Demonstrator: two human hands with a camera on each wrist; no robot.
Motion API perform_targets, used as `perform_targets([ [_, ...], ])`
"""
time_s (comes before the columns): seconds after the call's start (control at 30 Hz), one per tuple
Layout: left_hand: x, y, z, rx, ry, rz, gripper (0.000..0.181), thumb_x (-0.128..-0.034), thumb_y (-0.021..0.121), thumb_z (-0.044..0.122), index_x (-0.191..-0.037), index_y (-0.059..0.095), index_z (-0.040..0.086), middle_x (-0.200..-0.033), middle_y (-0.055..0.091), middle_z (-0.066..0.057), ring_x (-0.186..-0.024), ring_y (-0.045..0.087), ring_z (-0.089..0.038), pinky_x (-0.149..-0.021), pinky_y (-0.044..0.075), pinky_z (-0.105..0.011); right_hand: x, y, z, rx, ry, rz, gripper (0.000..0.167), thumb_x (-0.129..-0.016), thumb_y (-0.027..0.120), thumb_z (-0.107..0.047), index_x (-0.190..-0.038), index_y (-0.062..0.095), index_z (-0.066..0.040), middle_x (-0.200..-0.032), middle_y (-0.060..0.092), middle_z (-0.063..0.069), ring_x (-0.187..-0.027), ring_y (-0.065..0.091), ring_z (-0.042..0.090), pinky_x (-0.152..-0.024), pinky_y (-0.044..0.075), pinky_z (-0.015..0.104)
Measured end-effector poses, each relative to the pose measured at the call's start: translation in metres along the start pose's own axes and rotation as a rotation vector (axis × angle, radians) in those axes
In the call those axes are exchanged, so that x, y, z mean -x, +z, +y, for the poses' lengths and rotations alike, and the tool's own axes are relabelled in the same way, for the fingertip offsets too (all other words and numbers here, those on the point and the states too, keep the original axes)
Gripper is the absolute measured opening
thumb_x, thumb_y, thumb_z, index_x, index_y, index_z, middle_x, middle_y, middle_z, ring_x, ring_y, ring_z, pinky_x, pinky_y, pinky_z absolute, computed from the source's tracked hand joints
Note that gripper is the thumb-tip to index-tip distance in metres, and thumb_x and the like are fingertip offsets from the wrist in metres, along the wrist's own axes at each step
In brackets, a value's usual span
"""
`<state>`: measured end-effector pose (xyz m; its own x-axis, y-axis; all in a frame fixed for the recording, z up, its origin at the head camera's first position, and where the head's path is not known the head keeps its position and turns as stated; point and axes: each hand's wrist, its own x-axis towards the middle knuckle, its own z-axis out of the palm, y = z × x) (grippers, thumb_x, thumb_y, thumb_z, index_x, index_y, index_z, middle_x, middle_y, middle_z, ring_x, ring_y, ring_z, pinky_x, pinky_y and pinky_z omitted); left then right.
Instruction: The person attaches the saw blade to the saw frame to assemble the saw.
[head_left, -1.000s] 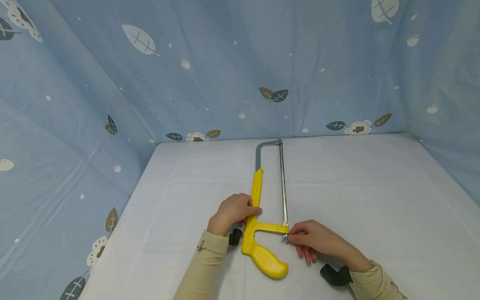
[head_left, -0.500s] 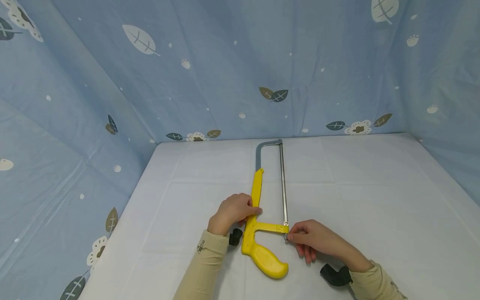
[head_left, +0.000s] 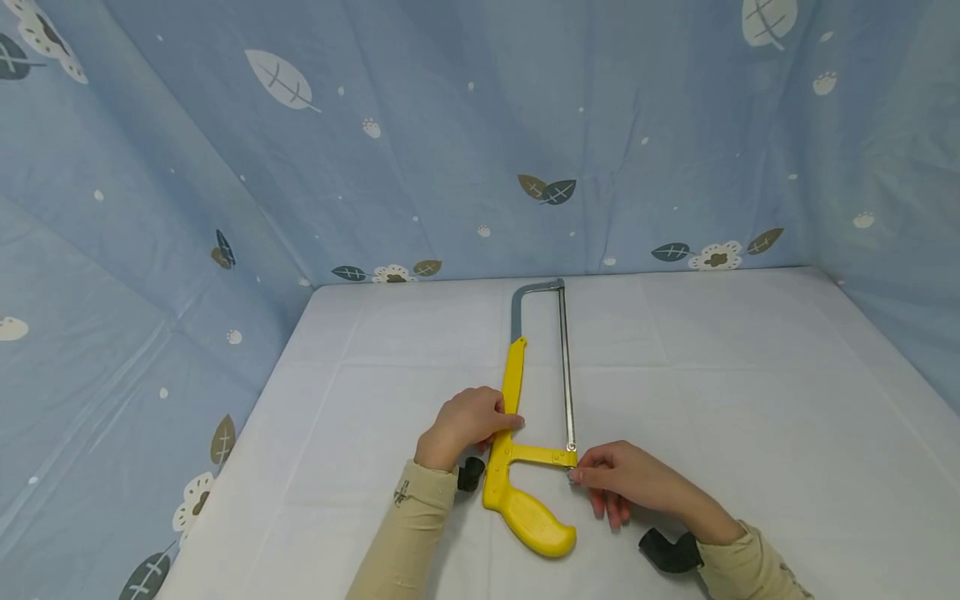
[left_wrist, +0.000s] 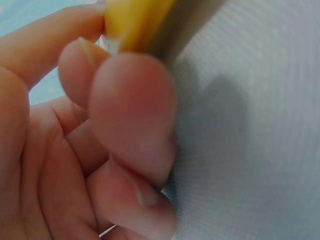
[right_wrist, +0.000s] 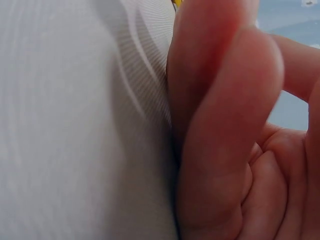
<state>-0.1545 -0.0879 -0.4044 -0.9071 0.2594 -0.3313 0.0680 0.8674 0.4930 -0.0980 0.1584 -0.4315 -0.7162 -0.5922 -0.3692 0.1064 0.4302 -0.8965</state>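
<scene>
A hacksaw (head_left: 513, 379) with a yellow frame and handle lies flat on a white cloth, its grey bow end pointing away. Its blade (head_left: 566, 367) runs along the right side. My left hand (head_left: 468, 419) grips the yellow frame above the crosspiece, thumb laid over it; a bit of yellow frame (left_wrist: 135, 22) shows at the top of the left wrist view. At the near end of the blade, my right hand (head_left: 630, 475) pinches the small metal wing nut (head_left: 572, 476), which the fingertips partly cover. In the right wrist view the curled fingers (right_wrist: 225, 135) hide the nut.
The white-covered table (head_left: 720, 375) ends at a blue patterned curtain (head_left: 450, 150), which also hangs along both sides. Black wrist straps or mounts (head_left: 670, 552) sit by both sleeves. The bow end of the saw lies close to the table's far edge.
The wing nut has turned a little between the right fingers, showing different sides. The saw and the left hand have stayed in place.
</scene>
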Motion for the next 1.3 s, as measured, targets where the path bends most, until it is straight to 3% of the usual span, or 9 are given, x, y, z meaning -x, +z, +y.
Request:
perform_targets([
  [0.33,-0.0002,-0.0001,-0.0007,-0.004,0.006,-0.001,0.033,-0.0776,0.065,0.043,-0.066,0.054,0.014,-0.049,0.051,-0.001,-0.042,0.051,-0.017,-0.042,0.035,-0.026,0.0011,-0.0010,0.0018,-0.013,-0.017,-0.020,0.027,-0.088,0.055,-0.031,-0.096,0.059,-0.005,-0.061,0.061,0.011,-0.040,0.053,0.016,-0.039,0.043,0.025],
  [0.83,0.0004,-0.0005,0.0004,-0.008,0.015,0.005,0.033,-0.0777,0.065,0.043,-0.066,0.055,0.014,-0.049,0.051,-0.001,-0.042,0.050,-0.016,-0.041,0.036,-0.026,0.0006,0.0004,0.0001,0.000,0.031,0.038,0.032,-0.083,0.060,-0.036,-0.089,0.056,-0.005,-0.055,0.057,0.006,-0.038,0.052,0.016,-0.037,0.042,0.026],
  [1.3,0.0001,-0.0001,0.0002,-0.010,0.011,0.003,0.033,-0.0775,0.065,0.043,-0.066,0.055,0.014,-0.049,0.052,-0.001,-0.042,0.051,-0.016,-0.041,0.036,-0.026,0.0012,-0.0005,0.0001,0.005,0.003,0.009,0.031,-0.085,0.057,-0.038,-0.087,0.062,-0.007,-0.058,0.058,0.008,-0.038,0.052,0.018,-0.037,0.042,0.026],
])
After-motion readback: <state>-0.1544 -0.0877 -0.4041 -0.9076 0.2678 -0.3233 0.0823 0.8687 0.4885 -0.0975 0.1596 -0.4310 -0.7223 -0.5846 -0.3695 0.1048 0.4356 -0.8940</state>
